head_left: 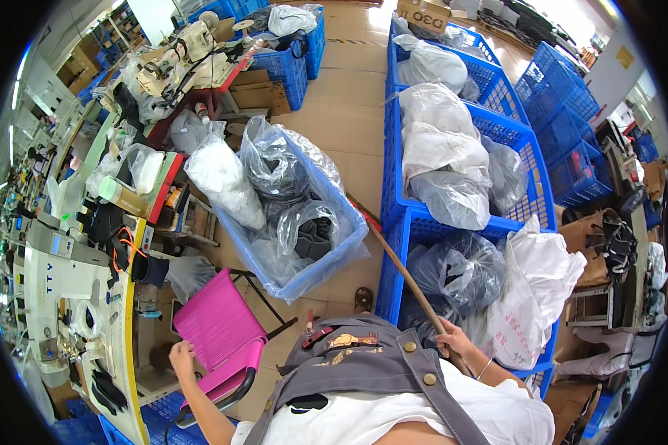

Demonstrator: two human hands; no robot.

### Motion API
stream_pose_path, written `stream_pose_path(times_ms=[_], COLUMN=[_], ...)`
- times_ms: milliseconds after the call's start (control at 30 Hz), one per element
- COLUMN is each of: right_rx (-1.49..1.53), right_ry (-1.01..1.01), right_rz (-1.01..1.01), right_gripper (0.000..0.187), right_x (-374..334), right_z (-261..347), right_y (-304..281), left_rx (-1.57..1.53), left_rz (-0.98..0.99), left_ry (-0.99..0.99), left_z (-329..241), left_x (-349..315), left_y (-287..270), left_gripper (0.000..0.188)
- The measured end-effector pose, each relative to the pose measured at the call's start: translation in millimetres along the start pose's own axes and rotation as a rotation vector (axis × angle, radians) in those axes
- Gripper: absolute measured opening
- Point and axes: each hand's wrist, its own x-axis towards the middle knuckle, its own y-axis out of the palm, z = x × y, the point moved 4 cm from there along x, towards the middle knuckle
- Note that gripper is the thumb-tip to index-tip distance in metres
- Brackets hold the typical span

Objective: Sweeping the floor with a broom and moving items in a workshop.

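My right hand (453,340) is closed round a long wooden pole (410,278) at my right side. The pole slants away to the far left, passing between the blue-lined bin and the blue crates; a bit of red shows near its far end, and whatever it ends in is hidden. My left hand (182,359) hangs beside the pink folding chair (223,326), fingers loosely bent with nothing visible in them. Ahead of me stands the bin (289,285), lined with blue plastic and filled with clear bags of dark and white pieces.
Blue crates (469,111) holding bagged goods line the right side. A white sack (523,297) bulges over the nearest crate. On the left, a sewing machine (56,267) stands on a yellow-edged table (130,334). Tiled floor (346,96) runs between the rows.
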Motion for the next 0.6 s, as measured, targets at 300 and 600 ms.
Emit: stream_pose_path(times_ms=[300,600], right_rx=[-0.26,-0.474], right_ry=[0.009,-0.228], right_rz=[0.013,0.039], right_gripper=[0.063,0.069], right_x=[71.4,109.1], right_z=[66.4,-1.2], right_y=[-35.1,-86.0], left_rx=[0.677,0.814], left_rz=[0.08,0.09], left_ry=[0.143,0.102], left_z=[39.1,42.7], left_x=[-99.4,-108.4], left_y=[113.9,190.8], left_gripper=[0.03,0.016])
